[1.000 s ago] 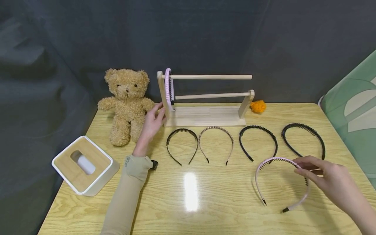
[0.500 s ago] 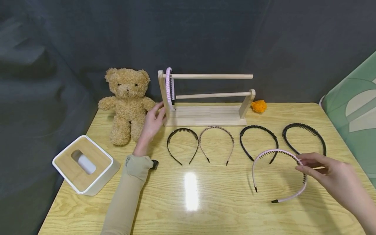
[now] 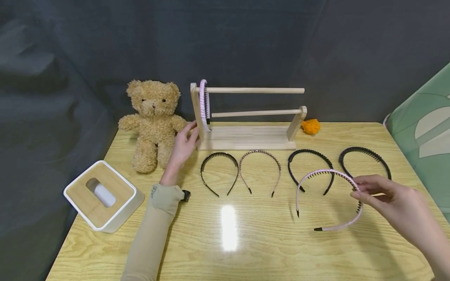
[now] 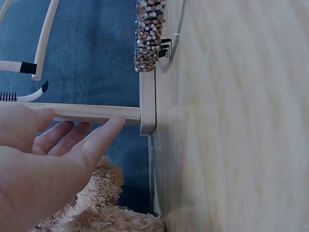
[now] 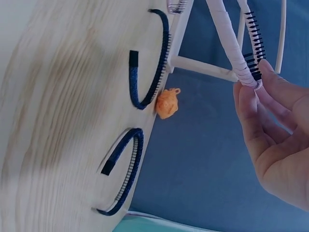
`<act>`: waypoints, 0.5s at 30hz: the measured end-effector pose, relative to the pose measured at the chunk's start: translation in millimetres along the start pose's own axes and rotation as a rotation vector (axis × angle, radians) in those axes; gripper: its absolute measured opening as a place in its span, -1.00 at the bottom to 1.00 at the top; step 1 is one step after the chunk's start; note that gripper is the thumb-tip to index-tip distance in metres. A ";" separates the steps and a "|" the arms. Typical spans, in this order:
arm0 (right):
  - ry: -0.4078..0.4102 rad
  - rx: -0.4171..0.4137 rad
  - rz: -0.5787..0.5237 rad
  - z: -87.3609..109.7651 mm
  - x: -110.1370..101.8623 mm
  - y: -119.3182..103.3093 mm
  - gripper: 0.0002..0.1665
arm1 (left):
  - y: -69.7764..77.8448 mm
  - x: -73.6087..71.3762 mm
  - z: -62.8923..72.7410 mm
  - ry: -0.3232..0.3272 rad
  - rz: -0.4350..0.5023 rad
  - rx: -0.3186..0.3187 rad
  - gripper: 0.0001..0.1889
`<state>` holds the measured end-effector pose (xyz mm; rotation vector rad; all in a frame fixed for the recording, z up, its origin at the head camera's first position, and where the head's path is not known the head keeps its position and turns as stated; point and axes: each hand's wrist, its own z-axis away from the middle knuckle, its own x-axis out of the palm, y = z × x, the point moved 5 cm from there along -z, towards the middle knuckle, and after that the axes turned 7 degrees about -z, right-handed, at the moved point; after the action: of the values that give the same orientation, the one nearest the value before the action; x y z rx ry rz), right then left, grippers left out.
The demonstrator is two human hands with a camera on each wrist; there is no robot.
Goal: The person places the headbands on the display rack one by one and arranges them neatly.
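My right hand (image 3: 390, 203) pinches a pale pink headband (image 3: 346, 175) with dark inner teeth between thumb and fingers, near one side of its arc. It hangs over the right part of the table, its black-tipped ends toward me. In the right wrist view, the fingertips hold the wrapped pink band (image 5: 229, 41). My left hand (image 3: 183, 146) touches the outer side of the left upright (image 4: 96, 111) of a wooden headband rack (image 3: 246, 137), fingers fairly straight. Another pink headband (image 3: 202, 101) hangs on the rack's upper bar, against that upright.
On the table before the rack lie a dark headband (image 3: 219, 154), a beaded headband (image 3: 260, 151) and two black headbands (image 3: 311, 151) (image 3: 365, 150). A teddy bear (image 3: 152, 121) sits left, behind a wood-lidded box (image 3: 121, 210). An orange pom-pom (image 3: 311, 126) lies right of the rack.
My right hand has moved the pink headband a little left and away from me, so it now overlaps a black headband in the head view. The left hand stays at the upright.
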<state>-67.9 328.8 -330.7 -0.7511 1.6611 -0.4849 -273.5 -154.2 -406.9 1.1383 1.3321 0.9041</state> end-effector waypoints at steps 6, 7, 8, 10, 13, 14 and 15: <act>0.006 0.003 -0.013 -6.7 3.2 -7.1 -0.67 | -1.7 0.4 -1.1 -0.002 0.004 0.004 -0.51; 0.008 0.003 -0.019 -7.6 3.6 -7.8 -0.67 | -2.0 0.5 -1.2 -0.001 0.006 0.005 -0.51; 0.010 0.005 -0.025 -8.3 4.0 -8.5 -0.66 | -1.9 0.4 -1.0 0.001 0.005 0.006 -0.51; 0.019 0.006 -0.042 -9.5 5.1 -10.3 -0.66 | -1.5 0.0 -0.6 0.004 -0.004 0.008 -0.51; 0.043 -0.009 -0.084 -11.4 7.4 -13.6 -0.63 | -0.3 -0.3 0.1 0.002 -0.018 0.010 -0.51; 0.050 -0.015 -0.101 -12.2 8.4 -14.9 -0.63 | 0.1 -0.4 0.3 0.001 -0.023 0.010 -0.50; 0.057 -0.024 -0.111 -13.0 9.4 -16.1 -0.62 | 0.1 -0.4 0.3 0.000 -0.026 0.010 -0.50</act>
<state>-78.0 309.7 -323.5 -0.8573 1.6870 -0.5697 -273.2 -154.6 -406.7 1.1261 1.3501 0.8801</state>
